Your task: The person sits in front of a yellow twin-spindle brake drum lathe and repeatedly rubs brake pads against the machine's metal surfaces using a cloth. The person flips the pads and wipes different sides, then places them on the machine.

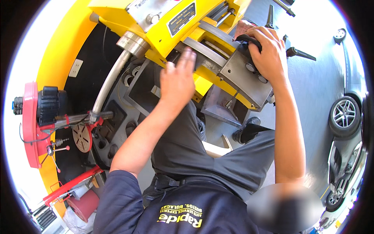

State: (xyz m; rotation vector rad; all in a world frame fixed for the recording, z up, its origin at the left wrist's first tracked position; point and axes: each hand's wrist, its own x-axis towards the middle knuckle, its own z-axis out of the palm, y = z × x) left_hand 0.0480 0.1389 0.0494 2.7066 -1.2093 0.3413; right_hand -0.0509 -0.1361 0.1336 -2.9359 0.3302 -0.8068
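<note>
A yellow lathe-like workshop machine (163, 41) stands in front of me, with a steel slide rail (204, 50) and a threaded screw (217, 49) along its bed. My left hand (178, 80) is stretched out flat over the near rail, holding nothing; its fingertips are slightly blurred, and I cannot tell if they touch the metal. Over the grey metal carriage (243, 72), my right hand (269, 52) curls around a curved black handle (248, 39). The palm hides most of that handle. Beside those fingers a pinkish patch shows, too covered to name.
Black clamp levers (302, 54) stick out past my right hand. On the left are a metal post (111, 84) and a red drill press (31, 124). A grey metal tray (224, 105) sits below the bed, above my legs. Parked cars with a wheel (344, 117) line the right.
</note>
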